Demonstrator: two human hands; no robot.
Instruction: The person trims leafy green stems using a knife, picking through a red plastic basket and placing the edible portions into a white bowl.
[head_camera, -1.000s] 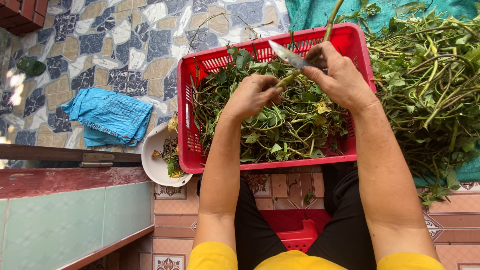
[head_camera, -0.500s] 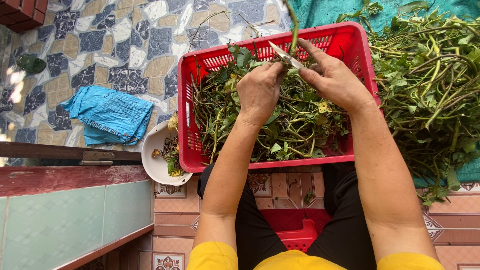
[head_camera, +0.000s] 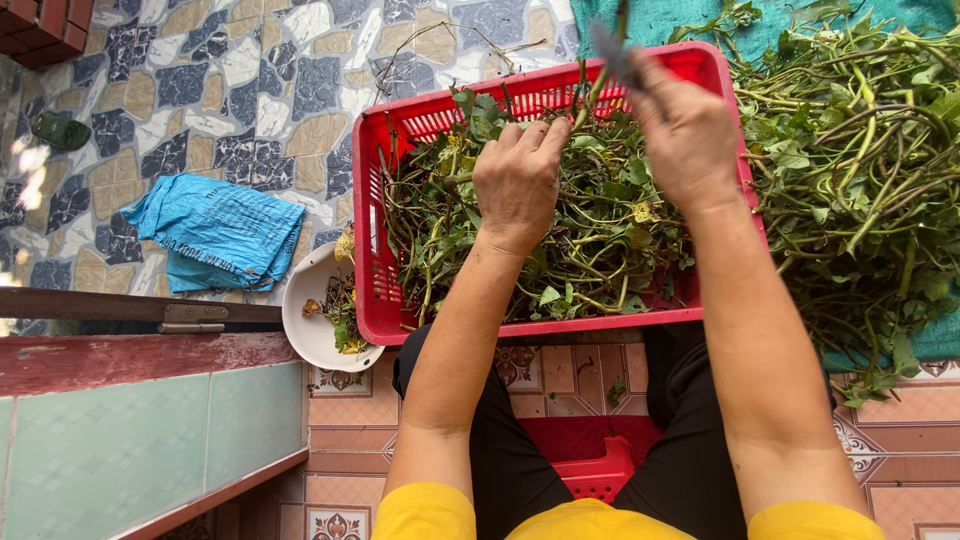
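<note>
A red plastic crate (head_camera: 372, 250) full of leafy green stems (head_camera: 590, 240) sits on the floor in front of my knees. My left hand (head_camera: 518, 180) is over the crate's middle, fingers closed around a green stem (head_camera: 592, 95) that rises toward the far rim. My right hand (head_camera: 685, 125) is at the crate's far right corner, gripping a knife whose grey blade (head_camera: 612, 50) is blurred and points up and to the left, close to the stem.
A big heap of green stems (head_camera: 860, 170) lies on a teal sheet right of the crate. A white bowl (head_camera: 305, 320) with plant scraps stands left of it. A folded blue bag (head_camera: 215, 235) lies on the stone floor. A red stool (head_camera: 590, 465) is under me.
Both hands have shifted up toward the crate's far rim. The knife blade has swung from pointing left to pointing up, and the held stem now stands more upright.
</note>
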